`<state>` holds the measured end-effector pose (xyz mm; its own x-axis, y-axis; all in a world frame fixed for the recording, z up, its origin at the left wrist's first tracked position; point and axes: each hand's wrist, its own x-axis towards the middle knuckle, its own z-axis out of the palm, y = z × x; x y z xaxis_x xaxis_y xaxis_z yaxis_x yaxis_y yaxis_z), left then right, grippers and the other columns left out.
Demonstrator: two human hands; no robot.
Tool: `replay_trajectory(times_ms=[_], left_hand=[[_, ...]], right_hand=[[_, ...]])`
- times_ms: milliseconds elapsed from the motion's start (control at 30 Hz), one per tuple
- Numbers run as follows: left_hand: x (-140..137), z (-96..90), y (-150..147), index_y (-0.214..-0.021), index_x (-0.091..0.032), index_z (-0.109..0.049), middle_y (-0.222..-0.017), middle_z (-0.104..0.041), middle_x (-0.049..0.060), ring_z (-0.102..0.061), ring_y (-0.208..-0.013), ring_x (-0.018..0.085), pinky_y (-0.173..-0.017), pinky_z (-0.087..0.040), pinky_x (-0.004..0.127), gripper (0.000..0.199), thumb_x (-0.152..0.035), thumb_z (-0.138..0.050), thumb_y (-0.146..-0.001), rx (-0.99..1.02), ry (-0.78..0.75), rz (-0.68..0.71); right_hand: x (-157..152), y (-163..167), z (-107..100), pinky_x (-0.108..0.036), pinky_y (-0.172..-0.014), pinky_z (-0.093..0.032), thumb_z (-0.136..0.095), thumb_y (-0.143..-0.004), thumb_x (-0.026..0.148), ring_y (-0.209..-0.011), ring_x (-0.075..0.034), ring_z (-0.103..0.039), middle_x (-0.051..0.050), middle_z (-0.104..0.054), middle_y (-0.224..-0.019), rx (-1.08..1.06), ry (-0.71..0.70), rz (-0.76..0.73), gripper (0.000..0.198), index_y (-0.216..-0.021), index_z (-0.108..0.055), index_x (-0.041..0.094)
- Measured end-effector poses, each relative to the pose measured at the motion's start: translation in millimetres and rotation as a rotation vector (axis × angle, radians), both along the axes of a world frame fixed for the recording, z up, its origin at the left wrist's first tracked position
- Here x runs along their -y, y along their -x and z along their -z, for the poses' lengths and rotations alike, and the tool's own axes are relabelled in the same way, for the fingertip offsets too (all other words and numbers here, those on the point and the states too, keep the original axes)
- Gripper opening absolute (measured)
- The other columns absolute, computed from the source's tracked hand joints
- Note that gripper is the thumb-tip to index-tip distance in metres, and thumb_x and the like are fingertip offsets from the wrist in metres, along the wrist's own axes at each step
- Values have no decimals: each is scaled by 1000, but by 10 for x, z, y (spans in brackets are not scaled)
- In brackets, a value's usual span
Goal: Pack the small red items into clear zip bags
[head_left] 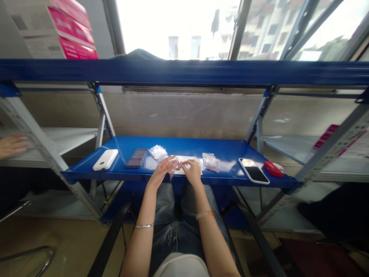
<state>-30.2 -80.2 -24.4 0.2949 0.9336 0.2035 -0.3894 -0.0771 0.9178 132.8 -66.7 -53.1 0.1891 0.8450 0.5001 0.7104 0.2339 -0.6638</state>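
My left hand point(163, 169) is closed on a small clear plastic bag point(173, 164) near the front edge of the blue shelf. Thumb and fingers of my right hand point(193, 171) come together in a pinch beside the bag's right side; what they hold is too small to make out. Under both hands lies a white sheet point(188, 158) with tiny reddish pieces point(178, 166) on it. A stack of clear bags point(158, 152) rests behind my left hand. To the right of my right hand are more clear bags point(211, 161), with reddish contents.
On the blue shelf point(230, 148) are a white device point(105, 159), a pixelated dark rectangle point(136, 158), a phone point(254, 171) and a red object point(273, 169). A blue beam point(184, 72) crosses above. Another person's hand point(13, 146) shows at far left. Chair armrests flank me.
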Motion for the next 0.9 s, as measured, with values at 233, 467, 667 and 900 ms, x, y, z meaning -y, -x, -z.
replay_trajectory(times_ms=[233, 467, 667, 900], left_hand=[[1, 5, 53, -115, -19, -61, -111, -67, 11, -56, -114, 27, -98, -39, 38, 52, -33, -76, -67, 9, -12, -38], [-28, 21, 97, -115, -21, -61, -109, -67, 8, -59, -106, 23, -92, -41, 33, 53, -35, -76, -66, 16, -12, -97], [11, -27, 98, -116, -20, -61, -111, -66, 9, -57, -109, 25, -93, -40, 32, 53, -34, -76, -67, 27, -11, -94], [22, -20, 99, -115, -20, -62, -110, -66, 9, -56, -111, 25, -96, -39, 34, 51, -33, -76, -67, 38, -10, -85]], right_hand=[[53, 146, 0, -37, -88, -35, -67, -77, 36, -107, -25, -51, -8, -63, -104, 91, 46, -5, 15, -85, -73, 24], [72, 247, 17, -38, -87, -33, -69, -75, 34, -109, -25, -49, -8, -61, -108, 134, 46, -29, 13, -83, -72, 25], [54, 255, 40, -37, -86, -32, -66, -78, 35, -108, -25, -49, -8, -60, -108, 146, 46, -8, 13, -85, -72, 25], [24, 256, 27, -37, -85, -32, -64, -79, 30, -107, -26, -49, -9, -61, -108, 163, 74, -4, 12, -86, -73, 27]])
